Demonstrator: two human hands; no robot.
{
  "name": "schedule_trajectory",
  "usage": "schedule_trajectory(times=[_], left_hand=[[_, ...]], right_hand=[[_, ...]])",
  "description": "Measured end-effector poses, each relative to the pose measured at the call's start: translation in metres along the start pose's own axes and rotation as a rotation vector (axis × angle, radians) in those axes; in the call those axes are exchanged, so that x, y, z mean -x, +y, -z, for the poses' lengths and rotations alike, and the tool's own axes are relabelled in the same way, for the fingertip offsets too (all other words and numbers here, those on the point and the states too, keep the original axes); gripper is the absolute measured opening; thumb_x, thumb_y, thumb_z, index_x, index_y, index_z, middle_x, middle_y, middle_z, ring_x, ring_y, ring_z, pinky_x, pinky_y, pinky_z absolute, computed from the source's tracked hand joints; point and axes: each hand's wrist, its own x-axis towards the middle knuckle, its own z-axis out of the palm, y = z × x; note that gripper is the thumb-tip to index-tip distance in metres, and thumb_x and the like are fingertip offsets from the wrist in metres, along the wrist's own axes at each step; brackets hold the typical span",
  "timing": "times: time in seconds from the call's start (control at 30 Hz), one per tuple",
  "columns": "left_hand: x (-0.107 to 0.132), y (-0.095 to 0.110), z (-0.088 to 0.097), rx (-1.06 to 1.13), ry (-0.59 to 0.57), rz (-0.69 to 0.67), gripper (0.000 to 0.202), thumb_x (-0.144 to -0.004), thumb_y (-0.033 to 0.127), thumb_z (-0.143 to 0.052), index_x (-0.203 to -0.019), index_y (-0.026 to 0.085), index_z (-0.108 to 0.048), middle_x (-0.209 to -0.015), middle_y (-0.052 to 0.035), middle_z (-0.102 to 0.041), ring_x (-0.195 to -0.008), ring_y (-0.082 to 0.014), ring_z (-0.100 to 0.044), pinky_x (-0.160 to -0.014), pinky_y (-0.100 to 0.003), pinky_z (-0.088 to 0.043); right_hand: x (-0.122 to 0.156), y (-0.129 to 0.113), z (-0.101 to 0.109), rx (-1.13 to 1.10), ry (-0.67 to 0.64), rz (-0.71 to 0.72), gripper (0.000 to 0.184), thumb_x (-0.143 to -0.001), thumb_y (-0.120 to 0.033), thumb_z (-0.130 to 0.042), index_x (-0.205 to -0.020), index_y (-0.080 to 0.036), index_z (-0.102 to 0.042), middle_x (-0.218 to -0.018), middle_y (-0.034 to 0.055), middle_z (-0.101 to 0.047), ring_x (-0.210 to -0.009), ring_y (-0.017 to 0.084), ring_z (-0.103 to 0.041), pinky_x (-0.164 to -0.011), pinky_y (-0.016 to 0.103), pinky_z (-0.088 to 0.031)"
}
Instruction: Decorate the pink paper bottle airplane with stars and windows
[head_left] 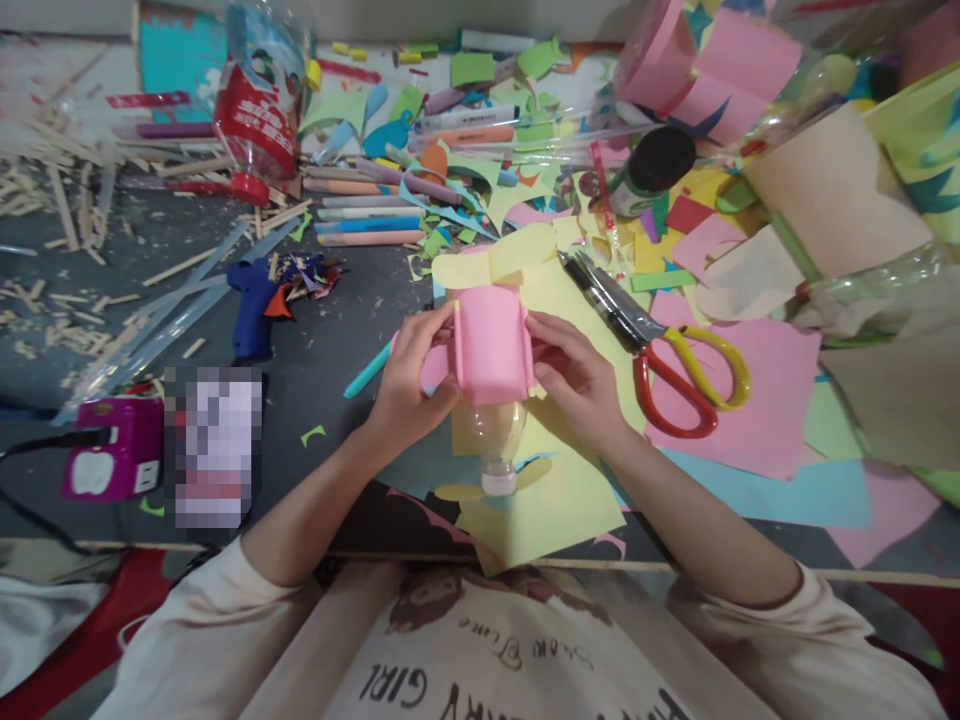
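A clear plastic bottle point(499, 425) wrapped in pink paper point(491, 345) lies in front of me, its white cap point(499, 482) pointing toward my body. My left hand point(416, 375) grips the left side of the wrapped part, fingers and thumb closed on it. On the opposite side my right hand point(574, 370) pinches the pink edge. Yellow paper pieces point(495, 260) show at the far end of the bottle. Beneath it are sheets of yellow paper point(540, 520). Scissors point(675, 370) with red and yellow handles lie right of my right hand.
A blue glue gun point(251, 305), a phone point(217, 445) and a purple box with a cable point(112, 450) lie on the left. Markers point(371, 225) and paper scraps spread behind. Wood sticks point(67, 200), a red-labelled bottle point(259, 110) and a black-lidded jar point(652, 165) stand farther off.
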Motion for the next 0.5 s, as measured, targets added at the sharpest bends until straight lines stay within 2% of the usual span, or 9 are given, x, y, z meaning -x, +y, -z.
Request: schedule_trajectory(times=[0.13,0.3,0.5], left_hand=[[0.0032,-0.0039,-0.0085,0.121,0.088,0.004,0.069,-0.096,0.057,-0.06,-0.151,0.026,-0.031,-0.131,-0.0143,-0.057,-0.118,-0.0273,-0.064,-0.097,-0.041,-0.059],[0.0037,-0.0045,-0.0091,0.11,0.085,0.001,0.062,-0.098,0.055,-0.057,-0.148,0.028,-0.032,-0.128,-0.013,-0.059,-0.118,-0.0249,-0.065,-0.099,-0.04,-0.059],[0.003,-0.0026,-0.0088,0.121,0.093,0.009,0.061,-0.098,0.053,-0.059,-0.148,0.027,-0.035,-0.128,-0.0128,-0.061,-0.116,-0.0244,-0.066,-0.098,-0.039,-0.059]], right_hand=[[0.0003,-0.0007,-0.001,-0.013,0.004,-0.035,0.038,-0.096,-0.045,-0.062,-0.133,-0.036,-0.068,-0.14,0.0082,-0.066,-0.132,0.029,-0.061,-0.105,0.054,-0.055],[0.0005,0.0001,-0.0029,-0.025,0.067,-0.003,0.032,-0.094,-0.043,-0.067,-0.125,-0.04,-0.073,-0.123,0.0064,-0.071,-0.12,0.026,-0.064,-0.104,0.053,-0.055],[0.0002,-0.0008,-0.0025,0.007,0.063,0.0,0.033,-0.094,-0.045,-0.067,-0.126,-0.041,-0.073,-0.122,0.0063,-0.071,-0.119,0.026,-0.064,-0.103,0.051,-0.055]])
